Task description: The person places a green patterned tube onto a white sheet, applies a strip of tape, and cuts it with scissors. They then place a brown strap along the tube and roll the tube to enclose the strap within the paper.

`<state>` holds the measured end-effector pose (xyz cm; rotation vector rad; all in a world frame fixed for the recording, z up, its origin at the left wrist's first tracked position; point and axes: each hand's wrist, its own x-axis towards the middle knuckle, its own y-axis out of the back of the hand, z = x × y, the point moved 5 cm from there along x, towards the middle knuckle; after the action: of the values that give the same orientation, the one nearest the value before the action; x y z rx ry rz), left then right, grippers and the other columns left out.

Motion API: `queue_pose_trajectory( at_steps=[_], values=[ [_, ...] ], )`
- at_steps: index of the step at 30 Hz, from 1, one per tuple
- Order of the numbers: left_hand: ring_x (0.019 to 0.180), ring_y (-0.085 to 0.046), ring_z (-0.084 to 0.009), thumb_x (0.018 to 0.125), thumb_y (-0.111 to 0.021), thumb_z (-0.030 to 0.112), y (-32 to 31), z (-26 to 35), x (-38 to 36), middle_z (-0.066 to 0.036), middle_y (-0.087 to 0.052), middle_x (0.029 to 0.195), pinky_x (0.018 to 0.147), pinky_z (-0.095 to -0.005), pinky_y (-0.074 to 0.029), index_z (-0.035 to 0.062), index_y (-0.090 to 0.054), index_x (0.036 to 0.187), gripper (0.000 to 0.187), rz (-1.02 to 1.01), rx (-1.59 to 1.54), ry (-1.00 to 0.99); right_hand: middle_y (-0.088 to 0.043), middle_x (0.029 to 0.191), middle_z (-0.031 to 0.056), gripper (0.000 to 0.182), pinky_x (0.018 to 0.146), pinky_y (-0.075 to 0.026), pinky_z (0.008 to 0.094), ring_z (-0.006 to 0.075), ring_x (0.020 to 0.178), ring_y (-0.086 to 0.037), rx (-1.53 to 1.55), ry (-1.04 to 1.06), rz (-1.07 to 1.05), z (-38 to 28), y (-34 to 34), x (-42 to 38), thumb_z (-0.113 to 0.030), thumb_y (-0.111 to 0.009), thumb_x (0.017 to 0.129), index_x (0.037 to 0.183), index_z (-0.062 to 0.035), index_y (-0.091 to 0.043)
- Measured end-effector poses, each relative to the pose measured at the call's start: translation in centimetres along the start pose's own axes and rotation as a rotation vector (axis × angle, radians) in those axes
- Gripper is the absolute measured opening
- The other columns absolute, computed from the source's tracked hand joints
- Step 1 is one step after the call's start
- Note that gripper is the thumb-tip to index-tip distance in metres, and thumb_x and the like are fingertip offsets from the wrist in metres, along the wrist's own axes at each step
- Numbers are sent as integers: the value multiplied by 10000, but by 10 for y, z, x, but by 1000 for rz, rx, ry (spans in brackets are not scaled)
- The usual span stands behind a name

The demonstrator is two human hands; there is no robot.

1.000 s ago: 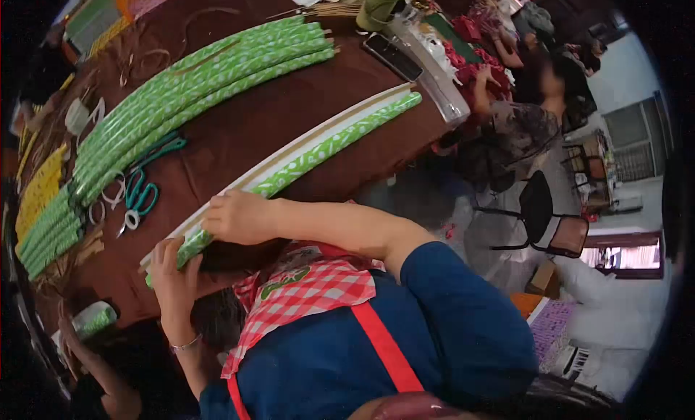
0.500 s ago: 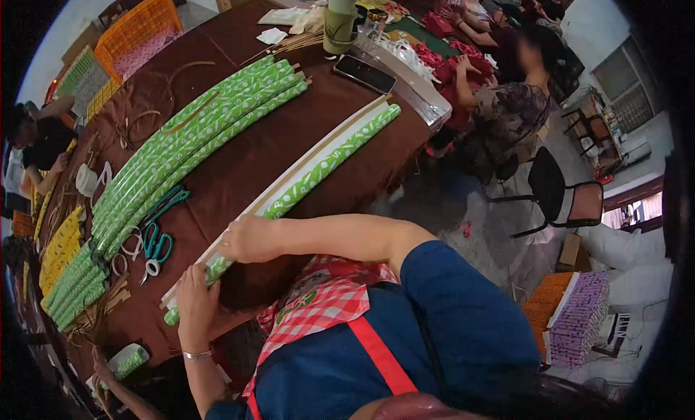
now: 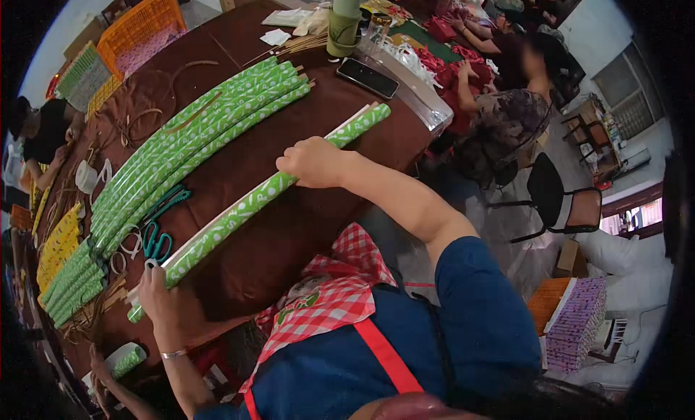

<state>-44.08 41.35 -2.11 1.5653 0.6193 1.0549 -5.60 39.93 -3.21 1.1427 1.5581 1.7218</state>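
Note:
A long roll of green patterned wrap [image 3: 235, 216] with a pale edge lies diagonally on the brown-covered table [image 3: 239, 275]. My right hand [image 3: 313, 162] is closed over its upper part, knuckles up. Near the lower end, my left hand [image 3: 155, 290] has its fingers wrapped on the roll. Beyond it lies a stack of finished-looking green rolls [image 3: 195, 134]. Teal scissors [image 3: 156, 240] rest between the stack and my left hand, beside a white ring of tape [image 3: 129, 245].
A phone [image 3: 368, 77], a green cup [image 3: 343, 22] and a clear-wrapped box [image 3: 416, 94] stand at the far edge. Co-workers sit at the upper right [image 3: 510, 116] and left [image 3: 47, 134]. Another person's hands [image 3: 101, 366] hold a green roll at lower left. A black chair [image 3: 554, 195] stands right.
My right hand has moved up and right along the roll, and my left hand down and left. The wrap's pale inner strip and brown stick show less, with more green facing up.

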Motion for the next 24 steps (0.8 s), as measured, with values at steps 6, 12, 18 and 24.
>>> queue_pose_trajectory(
  at_steps=[6,12,18,24],
  values=[
    [789,-579,-410,667,-654,2,-11,-10,-6,-178,-586,810,664,-486,-450,25,-537,818,193,-159,-122,80,-565,741,43,179,579,-491,371,234,716,-602,-220,25,256,-6,11,-3,-119,-684,645,753,-115,-542],
    [824,-572,-404,632,-669,-23,12,26,10,-175,-585,852,670,-476,-447,24,-533,844,256,-318,-243,152,-558,733,45,128,577,-496,372,243,695,-597,-104,-11,97,-4,-2,-9,-97,-644,661,743,-114,-548],
    [909,-565,-327,688,-778,245,-11,62,7,-120,-581,949,744,-436,-432,69,-547,1054,467,-181,-241,-87,-600,741,100,66,561,-520,405,282,690,-627,-86,-47,55,4,-25,-20,-88,-618,723,774,-89,-576],
    [889,-568,-293,745,-744,240,-43,82,23,-85,-585,927,738,-416,-432,82,-567,1035,375,19,-192,-101,-540,739,50,337,617,-486,367,241,707,-575,-102,16,187,10,-13,-22,-312,-767,635,777,-103,-544]
  ],
)
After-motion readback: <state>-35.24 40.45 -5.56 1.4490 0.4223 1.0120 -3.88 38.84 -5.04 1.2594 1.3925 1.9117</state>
